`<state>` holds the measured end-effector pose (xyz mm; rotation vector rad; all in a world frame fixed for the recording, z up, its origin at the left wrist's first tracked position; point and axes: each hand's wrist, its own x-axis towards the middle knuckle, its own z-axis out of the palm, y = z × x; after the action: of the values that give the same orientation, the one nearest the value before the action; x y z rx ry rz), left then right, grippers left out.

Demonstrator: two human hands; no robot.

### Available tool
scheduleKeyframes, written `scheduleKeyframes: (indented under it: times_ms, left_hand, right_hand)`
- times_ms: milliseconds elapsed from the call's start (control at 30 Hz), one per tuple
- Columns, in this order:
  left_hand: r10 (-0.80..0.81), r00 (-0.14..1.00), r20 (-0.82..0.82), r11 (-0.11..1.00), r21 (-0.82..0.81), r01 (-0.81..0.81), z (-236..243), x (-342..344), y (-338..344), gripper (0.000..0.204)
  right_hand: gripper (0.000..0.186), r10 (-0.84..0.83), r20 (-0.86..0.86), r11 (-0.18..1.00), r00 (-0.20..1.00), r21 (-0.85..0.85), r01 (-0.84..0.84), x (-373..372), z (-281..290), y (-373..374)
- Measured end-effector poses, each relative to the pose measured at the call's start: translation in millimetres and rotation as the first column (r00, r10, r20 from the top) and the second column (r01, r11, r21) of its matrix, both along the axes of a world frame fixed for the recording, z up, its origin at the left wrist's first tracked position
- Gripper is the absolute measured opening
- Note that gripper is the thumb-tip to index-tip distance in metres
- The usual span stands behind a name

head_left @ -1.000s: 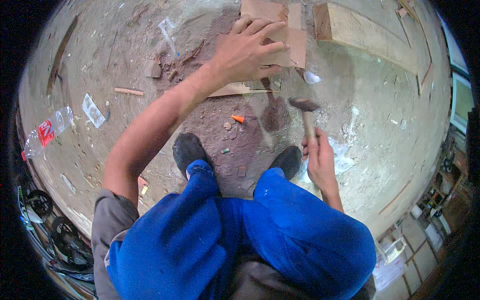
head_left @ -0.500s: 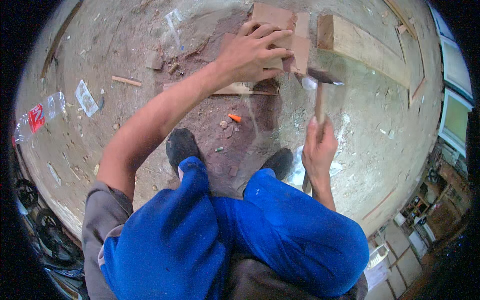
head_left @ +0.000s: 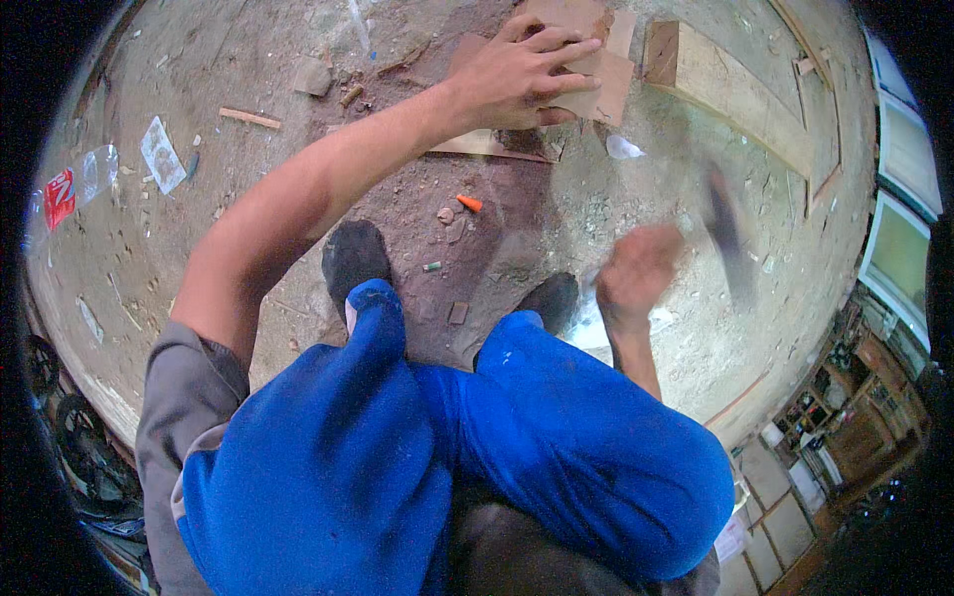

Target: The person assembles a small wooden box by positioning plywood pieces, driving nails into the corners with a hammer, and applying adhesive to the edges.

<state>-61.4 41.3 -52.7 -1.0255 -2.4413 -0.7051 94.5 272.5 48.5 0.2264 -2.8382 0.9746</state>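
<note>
Left hand (head_left: 509, 81): spread open, resting on flat brown pieces (head_left: 615, 87)
Right hand (head_left: 641, 268): closed around a hammer (head_left: 729, 233) (its head is blurred)

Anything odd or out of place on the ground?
Yes, stray litter: a red-labelled plastic bottle at far left, a pale flat wrapper to its right, and a small orange cone ahead of the feet. They look odd lying loose on bare dirt, apart from the flat brown pieces under the left hand.
</note>
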Motion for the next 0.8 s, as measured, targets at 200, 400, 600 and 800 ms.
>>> scheduleKeyframes:
  times_ms: [200,400,600,800]
  left_hand:
    - [-0.036,0.999,0.001,0.998,-0.052,0.036,11,-8,-19,0.053]
    - [-0.094,0.995,-0.014,0.995,0.022,0.095,10,-5,-16,0.051]
    - [-0.072,0.997,-0.039,0.997,0.014,0.073,2,-3,-16,0.053]
    - [-0.067,0.997,-0.043,0.996,-0.058,0.065,-8,-2,-22,0.059]
  right_hand:
    - [0.030,-0.291,0.310,0.954,0.905,0.024,0.299,-12,26,-33]
    - [0.027,-0.218,0.305,0.973,0.927,0.145,0.181,-15,5,-20]
    - [0.031,-0.243,0.182,0.841,0.953,-0.451,0.300,-7,19,-18]
    - [0.028,-0.179,0.283,0.963,0.942,0.245,0.109,-23,-4,-34]
